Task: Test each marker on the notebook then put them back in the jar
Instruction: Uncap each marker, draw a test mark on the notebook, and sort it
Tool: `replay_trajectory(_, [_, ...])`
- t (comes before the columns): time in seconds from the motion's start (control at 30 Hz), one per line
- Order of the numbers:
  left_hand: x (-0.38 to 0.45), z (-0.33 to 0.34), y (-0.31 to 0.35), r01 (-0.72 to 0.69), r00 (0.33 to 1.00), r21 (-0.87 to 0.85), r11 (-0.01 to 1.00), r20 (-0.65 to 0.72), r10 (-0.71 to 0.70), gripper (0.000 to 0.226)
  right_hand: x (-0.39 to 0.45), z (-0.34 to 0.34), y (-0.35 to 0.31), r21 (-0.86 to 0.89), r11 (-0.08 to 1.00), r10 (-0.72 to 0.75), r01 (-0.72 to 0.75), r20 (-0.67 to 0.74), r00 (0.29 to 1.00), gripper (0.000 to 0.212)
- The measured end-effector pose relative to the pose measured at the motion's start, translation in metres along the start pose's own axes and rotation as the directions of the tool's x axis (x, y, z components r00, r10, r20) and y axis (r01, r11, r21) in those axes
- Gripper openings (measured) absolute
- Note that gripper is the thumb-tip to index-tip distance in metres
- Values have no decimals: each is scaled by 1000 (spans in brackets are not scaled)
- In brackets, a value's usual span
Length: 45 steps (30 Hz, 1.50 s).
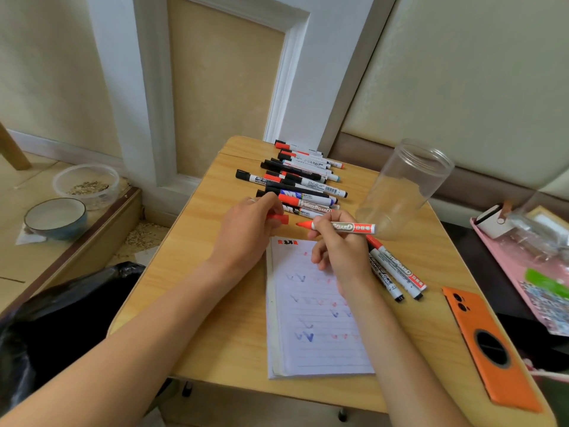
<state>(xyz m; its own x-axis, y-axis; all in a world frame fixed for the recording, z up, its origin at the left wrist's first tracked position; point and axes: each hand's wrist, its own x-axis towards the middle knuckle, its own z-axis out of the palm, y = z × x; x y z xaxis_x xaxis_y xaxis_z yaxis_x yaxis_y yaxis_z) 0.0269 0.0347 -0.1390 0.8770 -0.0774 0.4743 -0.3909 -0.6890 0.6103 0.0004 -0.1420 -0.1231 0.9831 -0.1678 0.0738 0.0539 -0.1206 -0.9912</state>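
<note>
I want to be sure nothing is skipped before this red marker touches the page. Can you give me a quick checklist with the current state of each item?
1. Cap off the red marker, tip exposed: ok.
2. Right hand grips the marker firmly: ok.
3. Red cap kept in the left hand for recapping: ok.
4. Notebook open with bare lines left for a mark: ok.
5. Tip pointing down at the page: not ok, the marker lies roughly level above the notebook's top edge.
6. Jar upright and open to take the marker: ok.

Single head view, close, facing forward-down over table [234, 328].
</note>
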Motion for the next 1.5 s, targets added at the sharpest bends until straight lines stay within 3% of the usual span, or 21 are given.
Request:
replay_trajectory(0.4, [-3,-2,3,-62,997,-46,997,32,63,13,-2,-3,-3,55,996,-80,76,78,994,11])
replay_trajectory(0.57, [-8,-2,10,-193,975,-115,974,90,204,15,-4,-3,-3,13,993,-117,117,137,984,12])
replay_trajectory(0.77, [-10,-7,12,-228,955,-240,944,133,265,22,-5,-3,-5,28,996,-92,88,160,983,16])
replay_trajectory(0.9, [-9,-13,3,-167,976,-188,968,110,189,16,-5,-4,-9,159,987,-23,7,97,995,26])
replay_trajectory(0.97, [-10,-15,-1,-134,982,-194,972,108,157,14,-3,-7,-8,198,980,-13,1,55,998,18])
replay_trajectory(1.07, [-12,-18,4,-115,985,-300,947,87,147,13,-2,-6,-5,118,993,-40,30,85,996,14])
replay_trajectory(1.23, [-14,-18,12,-45,985,-412,910,133,109,41,-4,-5,-2,-30,997,-70,76,154,986,14])
replay_trajectory(1.5, [-16,-10,14,84,993,-546,834,118,-23,21,-7,-2,-1,-73,990,-103,118,184,978,18])
